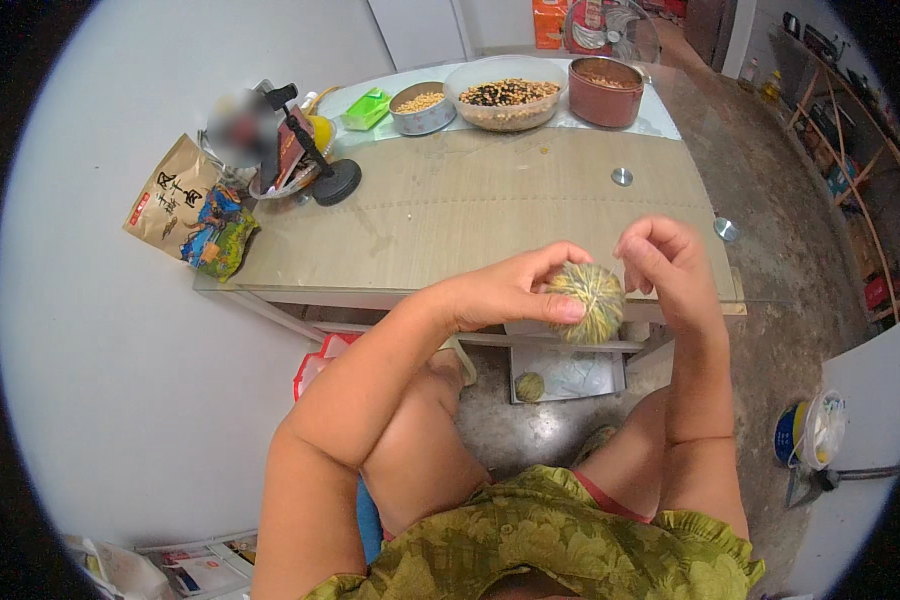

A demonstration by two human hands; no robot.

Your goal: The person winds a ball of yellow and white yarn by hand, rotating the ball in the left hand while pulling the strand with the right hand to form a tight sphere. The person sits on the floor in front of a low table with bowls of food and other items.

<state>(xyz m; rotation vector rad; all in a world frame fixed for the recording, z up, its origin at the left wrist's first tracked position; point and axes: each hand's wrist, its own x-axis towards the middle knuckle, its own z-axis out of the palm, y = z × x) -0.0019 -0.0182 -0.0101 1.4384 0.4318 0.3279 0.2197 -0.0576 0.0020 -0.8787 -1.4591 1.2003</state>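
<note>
A round ball of green, yellow and grey yarn [592, 305] is gripped in my left hand [515, 290], its thumb pressed across the ball's near side and the fingers behind it. Just to the right, my right hand [670, 262] is raised with its fingers curled into a pinch, close to the ball but apart from it. Whatever sits in that pinch is too fine to make out. Both hands are over the near edge of the table. Below them, a smaller greenish yarn ball [529, 387] lies in a shallow grey-white tray [580, 378] on the floor.
Along the wood-patterned table's [450, 215] far side stand a clear bowl of mixed grains [510, 95], a reddish-brown tin [606, 92], a round tin [423, 110] and a green box [366, 109]. A black phone stand [336, 182] and a food bag [192, 210] are at left.
</note>
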